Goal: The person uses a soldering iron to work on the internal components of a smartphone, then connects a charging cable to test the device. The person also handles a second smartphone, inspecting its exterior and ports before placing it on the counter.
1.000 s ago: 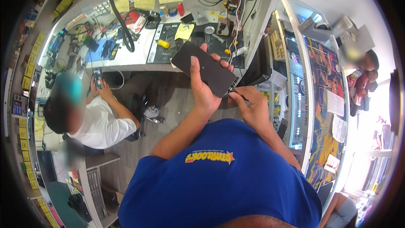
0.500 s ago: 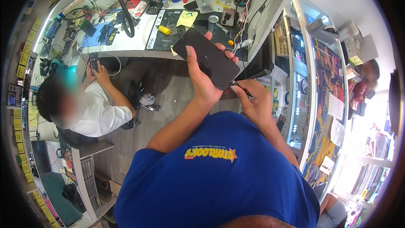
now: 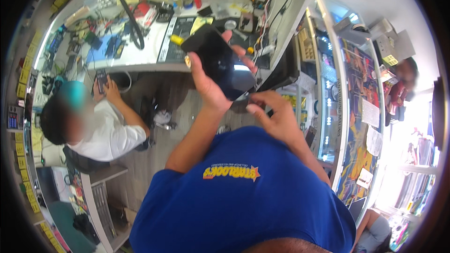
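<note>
My left hand (image 3: 211, 88) is wrapped round a smartphone (image 3: 215, 61), thumb along one long edge and fingertips on the other. The phone lies slantwise over the bench's front edge, its dark glossy face up with a bright reflection near the lower end. Close to that lower end is my right hand (image 3: 277, 115), slightly blurred, with thumb and forefinger apart. I see nothing held between them. A small dark shape lies between the phone's end and the right fingertips, too blurred to name.
Beyond the phone, a white workbench (image 3: 150, 51) bears a dark work mat (image 3: 176, 56), a yellow cylinder (image 3: 176, 40) and tools. A seated person in a white shirt (image 3: 105, 133) holds a dark handset at left. Glass display cases (image 3: 328, 107) stand at right.
The right hand has let go of the small dark plug-like piece at the phone's lower end and its fingers have parted. The phone has shifted slightly left in view, now catching a reflection.
</note>
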Motion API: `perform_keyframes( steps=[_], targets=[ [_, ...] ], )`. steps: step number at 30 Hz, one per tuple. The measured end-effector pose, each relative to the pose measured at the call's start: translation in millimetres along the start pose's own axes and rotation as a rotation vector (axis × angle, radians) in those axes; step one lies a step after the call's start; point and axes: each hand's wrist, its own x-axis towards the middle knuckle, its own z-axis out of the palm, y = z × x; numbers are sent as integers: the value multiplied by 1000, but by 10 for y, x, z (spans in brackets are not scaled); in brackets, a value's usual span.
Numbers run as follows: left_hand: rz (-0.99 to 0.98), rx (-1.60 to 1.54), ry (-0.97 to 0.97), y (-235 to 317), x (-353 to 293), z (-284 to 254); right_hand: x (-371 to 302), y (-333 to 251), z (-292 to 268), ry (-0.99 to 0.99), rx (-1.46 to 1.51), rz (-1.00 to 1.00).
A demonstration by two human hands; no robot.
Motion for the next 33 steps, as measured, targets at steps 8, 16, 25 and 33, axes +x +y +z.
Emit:
perform_keyframes(
  steps=[8, 16, 25, 33],
  targets=[
    [31, -19, 77, 209, 49, -40, 17, -74, -146, 45, 34, 78],
    [51, -114, 297, 345, 70, -347, -24, -42, -182, 99, -37, 69],
    [-122, -143, 184, 769, -146, -497, -319, 992, -1636, 723, -195, 384],
    [-59, -17, -31, 1198, -261, -661, -836, 1496, -1746, 841, -526, 449]
  ],
)
